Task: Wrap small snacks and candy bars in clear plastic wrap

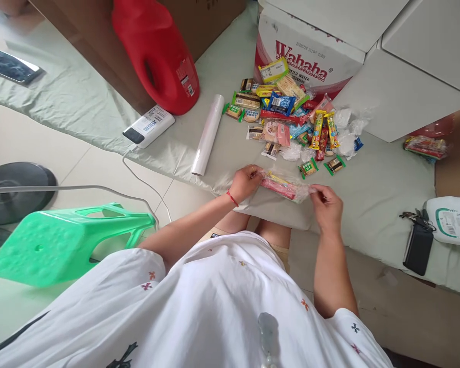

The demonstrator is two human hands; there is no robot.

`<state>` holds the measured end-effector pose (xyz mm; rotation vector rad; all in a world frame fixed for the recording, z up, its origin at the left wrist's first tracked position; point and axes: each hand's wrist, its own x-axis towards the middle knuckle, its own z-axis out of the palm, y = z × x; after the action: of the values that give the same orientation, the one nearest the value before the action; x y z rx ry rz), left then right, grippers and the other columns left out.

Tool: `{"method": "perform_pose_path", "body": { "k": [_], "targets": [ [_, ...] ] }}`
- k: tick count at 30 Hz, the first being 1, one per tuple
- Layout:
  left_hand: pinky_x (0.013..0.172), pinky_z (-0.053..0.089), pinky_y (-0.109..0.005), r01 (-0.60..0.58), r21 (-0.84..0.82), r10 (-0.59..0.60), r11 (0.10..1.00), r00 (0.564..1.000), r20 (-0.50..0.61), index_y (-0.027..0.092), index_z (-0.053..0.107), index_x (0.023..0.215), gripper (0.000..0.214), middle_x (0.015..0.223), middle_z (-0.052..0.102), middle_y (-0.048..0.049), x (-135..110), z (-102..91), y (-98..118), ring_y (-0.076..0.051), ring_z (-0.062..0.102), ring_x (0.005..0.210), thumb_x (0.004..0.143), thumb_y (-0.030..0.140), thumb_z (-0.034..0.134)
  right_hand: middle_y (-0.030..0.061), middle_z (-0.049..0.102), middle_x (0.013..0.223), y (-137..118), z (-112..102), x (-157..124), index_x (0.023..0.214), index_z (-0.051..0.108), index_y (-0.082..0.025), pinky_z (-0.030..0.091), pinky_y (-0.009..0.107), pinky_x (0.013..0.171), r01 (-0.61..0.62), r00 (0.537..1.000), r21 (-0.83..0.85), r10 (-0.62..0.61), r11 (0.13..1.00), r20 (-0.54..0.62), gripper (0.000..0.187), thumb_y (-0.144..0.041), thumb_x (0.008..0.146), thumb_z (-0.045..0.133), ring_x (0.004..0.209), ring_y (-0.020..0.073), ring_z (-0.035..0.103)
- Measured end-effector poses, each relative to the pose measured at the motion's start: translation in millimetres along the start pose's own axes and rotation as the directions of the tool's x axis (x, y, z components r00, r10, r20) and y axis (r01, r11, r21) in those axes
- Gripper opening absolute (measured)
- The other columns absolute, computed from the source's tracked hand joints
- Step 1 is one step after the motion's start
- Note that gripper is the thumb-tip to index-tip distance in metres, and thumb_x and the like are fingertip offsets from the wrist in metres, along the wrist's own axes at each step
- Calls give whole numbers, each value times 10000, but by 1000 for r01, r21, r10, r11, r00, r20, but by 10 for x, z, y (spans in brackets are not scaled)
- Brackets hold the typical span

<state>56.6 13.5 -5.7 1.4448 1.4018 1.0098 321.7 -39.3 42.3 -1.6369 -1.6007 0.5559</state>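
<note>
A clear plastic bag (281,187) with pink and yellow snack packets inside is stretched between my two hands, just over the near edge of the cloth-covered surface. My left hand (247,181), with a red string at the wrist, pinches the bag's left end. At the opposite end, my right hand (327,204) grips the gathered plastic between thumb and fingers. Beyond the bag lies a heap of small wrapped snacks (280,104) in many colours. Several crumpled clear plastic bags (346,142) lie at the heap's right side. Two green-ended biscuit packets (308,168) (335,164) lie closest to the bag.
A white roll (208,135) lies left of the heap, near a red jug (163,56) and a white power bank (149,126). Behind the snacks stands a Wahaha carton (306,56). Another filled bag (425,147) is at right. A green stool (42,248) lies tipped at left.
</note>
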Motion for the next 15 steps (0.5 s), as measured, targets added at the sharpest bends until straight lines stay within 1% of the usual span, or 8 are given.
{"method": "perform_pose_path", "body": {
  "k": [3, 6, 7, 9, 10, 12, 13, 15],
  "targets": [
    [828, 520, -292, -13, -28, 13, 1000, 1000, 0, 188, 750, 1010, 200, 939, 697, -34, 90, -106, -61, -164, 624, 844, 874, 233, 611, 65, 718, 1056, 70, -250, 46, 943, 773, -243, 523, 346, 830, 68, 995, 95, -75, 993, 69, 166, -267, 898, 615, 976, 209, 650],
    [944, 526, -369, -66, 143, 76, 988, 995, -61, 186, 763, 1014, 321, 1052, 666, -85, 74, -180, -88, -214, 624, 979, 791, 97, 552, 64, 735, 1113, 151, -399, 55, 884, 785, -263, 499, 432, 948, 127, 969, -43, -115, 991, 218, 244, -183, 848, 556, 1076, 244, 610],
    [995, 514, -412, -89, 213, 113, 973, 988, -103, 179, 761, 1038, 367, 1099, 654, -106, 48, -192, -71, -243, 614, 1047, 764, 75, 540, 67, 738, 1120, 169, -414, 55, 869, 782, -263, 495, 454, 958, 123, 970, -106, -97, 987, 221, 266, -170, 831, 535, 1083, 254, 597],
    [1099, 458, -483, -193, 324, 246, 926, 960, -134, 171, 730, 1180, 493, 1245, 626, -141, -21, -185, 17, -293, 565, 1211, 737, 67, 542, 83, 732, 1147, 162, -389, 56, 864, 762, -250, 506, 468, 938, 102, 989, -180, -80, 978, 123, 275, -168, 825, 502, 1099, 269, 585],
    [1146, 418, -502, -279, 354, 331, 892, 939, -94, 178, 690, 1282, 562, 1336, 602, -147, -57, -162, 84, -306, 531, 1291, 746, 81, 551, 95, 720, 1179, 134, -353, 56, 906, 752, -243, 511, 470, 937, 104, 994, -196, -96, 975, 52, 268, -181, 842, 500, 1128, 277, 580],
    [1231, 312, -526, -484, 361, 482, 797, 870, 102, 215, 589, 1442, 647, 1484, 549, -139, -114, -79, 230, -320, 455, 1425, 798, 153, 592, 127, 675, 1289, 41, -247, 55, 1118, 718, -228, 492, 495, 992, 178, 983, -234, -185, 956, -12, 290, -248, 892, 537, 1222, 296, 556],
    [1266, 236, -554, -566, 351, 523, 746, 824, 218, 244, 554, 1483, 657, 1523, 535, -129, -131, -26, 293, -333, 411, 1477, 831, 215, 622, 145, 646, 1347, -12, -186, 53, 1254, 670, -219, 464, 518, 1038, 237, 970, -265, -241, 935, 17, 370, -299, 907, 572, 1275, 310, 532],
    [1289, 94, -619, -663, 333, 534, 670, 743, 404, 288, 527, 1512, 668, 1535, 547, -115, -140, 75, 362, -358, 341, 1539, 865, 336, 687, 166, 631, 1372, -93, -74, 36, 1430, 565, -204, 390, 565, 1108, 347, 938, -346, -311, 872, 157, 555, -383, 909, 633, 1358, 347, 470]
  ]
}}
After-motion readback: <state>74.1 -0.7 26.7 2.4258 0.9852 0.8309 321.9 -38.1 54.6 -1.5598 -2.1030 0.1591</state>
